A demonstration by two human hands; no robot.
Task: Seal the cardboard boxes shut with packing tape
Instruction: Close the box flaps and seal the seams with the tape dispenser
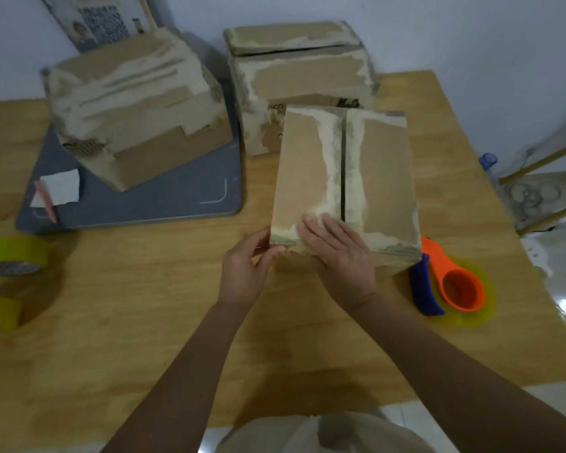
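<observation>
Head view: right hand [337, 253] lies flat on the nearest box [343, 178], left hand [245, 266] pinches its near corner. Its centre seam looks untaped. Tape dispenser [451, 282] sits just right; 2 boxes beyond look unsealed too.

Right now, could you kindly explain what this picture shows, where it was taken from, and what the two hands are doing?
There is no machine here: a person works with bare hands, and the one picture comes from a camera worn on their head, looking down. On the wooden table the nearest cardboard box has closed flaps with a dark seam still showing between them. The left hand pinches its near left corner; the right hand rests flat on its near edge. Two more boxes stand behind, the left one on a grey board. Yellow tape rolls lie at the left, and an orange and blue tape dispenser at the right.
</observation>
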